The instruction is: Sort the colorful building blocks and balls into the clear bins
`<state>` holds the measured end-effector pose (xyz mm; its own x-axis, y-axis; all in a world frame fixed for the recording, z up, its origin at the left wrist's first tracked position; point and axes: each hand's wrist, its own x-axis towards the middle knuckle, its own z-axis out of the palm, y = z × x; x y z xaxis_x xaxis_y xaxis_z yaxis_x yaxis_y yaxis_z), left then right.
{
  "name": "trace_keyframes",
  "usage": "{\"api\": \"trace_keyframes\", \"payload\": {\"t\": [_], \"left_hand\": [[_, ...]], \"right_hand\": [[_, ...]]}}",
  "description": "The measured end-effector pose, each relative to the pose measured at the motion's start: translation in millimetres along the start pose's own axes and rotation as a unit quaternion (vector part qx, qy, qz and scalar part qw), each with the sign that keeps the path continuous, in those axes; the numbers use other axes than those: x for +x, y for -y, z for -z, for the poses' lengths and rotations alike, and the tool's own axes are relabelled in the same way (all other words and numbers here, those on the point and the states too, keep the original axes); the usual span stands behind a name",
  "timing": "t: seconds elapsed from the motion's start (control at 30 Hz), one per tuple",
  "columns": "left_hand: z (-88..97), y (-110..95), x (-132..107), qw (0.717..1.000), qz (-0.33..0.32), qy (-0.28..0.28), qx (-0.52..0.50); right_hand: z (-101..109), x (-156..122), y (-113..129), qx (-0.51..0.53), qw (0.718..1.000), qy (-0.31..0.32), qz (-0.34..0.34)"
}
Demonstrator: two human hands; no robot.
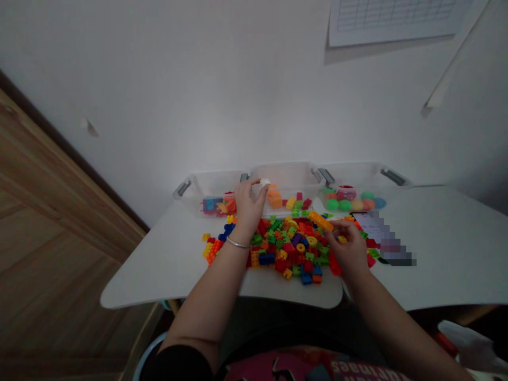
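- On my head cam I see two bare hands over a white table [440,248], w/ a big pile of toy blocks [293,238] in the middle.
- L hand [250,206]: it's up above the back of the pile, in front of the mid bin [283,172]. Thumb and fingers pinch a small white piece [265,182] — held up, off the table.
- R hand [351,243]: it's at the right side of the pile. Thumb and fingers grip one end of a long yellow block [320,220]; the other end sticks out to the left, a bit up. I can't tell if it touches the blocks under it.
- The pile is all mixed: red, blue, green, yellow, orange, purple. It sits btwn the two arms, near the front edge.
- Three see-thru bins stand in a row at the back, by the wall [222,90]. L bin [216,182] has blue, red and orange bits; mid bin has an orange block [274,199] plus a few small ones; R bin [357,172] has colored balls [345,206].
- Phone [369,222] lies just right of R hand — part of it is blurred into squares.
- Silver bangle [238,244] is on the L wrist.
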<state>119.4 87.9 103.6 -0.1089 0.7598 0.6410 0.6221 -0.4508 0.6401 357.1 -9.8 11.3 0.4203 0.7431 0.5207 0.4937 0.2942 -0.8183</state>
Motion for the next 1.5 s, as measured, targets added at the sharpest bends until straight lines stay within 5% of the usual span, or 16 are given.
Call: {"api": "trace_keyframes", "payload": {"t": [0.1,0.37,0.63,0.8,1.07,1.2,1.5], "left_hand": [[-0.2,2.7,15.5,0.994,0.004,0.010,0.111],[-11.9,-7.3,24.2,0.975,0.073,0.011,0.211],[0.6,-10.6,17.2,0.982,-0.068,0.044,0.168],[17.1,-23.7,-15.4,0.982,-0.101,0.065,0.145],[25.4,-42.9,-112.4,0.959,-0.110,0.182,0.186],[21.7,-38.5,-151.0,0.949,-0.148,0.191,0.203],[15.8,-17.5,-167.8,0.940,-0.182,0.177,0.228]], "right_hand": [[-0.3,1.8,-2.7,0.008,1.000,0.001,-0.007],[-0.6,3.5,-0.8,0.008,1.000,0.005,-0.003],[-2.6,2.0,4.2,0.021,0.999,0.030,-0.019],[-1.8,2.5,5.0,0.017,0.999,0.026,-0.016],[-3.6,1.0,0.4,0.012,1.000,0.026,-0.011],[-3.8,1.0,4.2,-0.016,1.000,0.014,0.007],[0.2,11.2,16.7,-0.008,1.000,-0.006,-0.011]]}}
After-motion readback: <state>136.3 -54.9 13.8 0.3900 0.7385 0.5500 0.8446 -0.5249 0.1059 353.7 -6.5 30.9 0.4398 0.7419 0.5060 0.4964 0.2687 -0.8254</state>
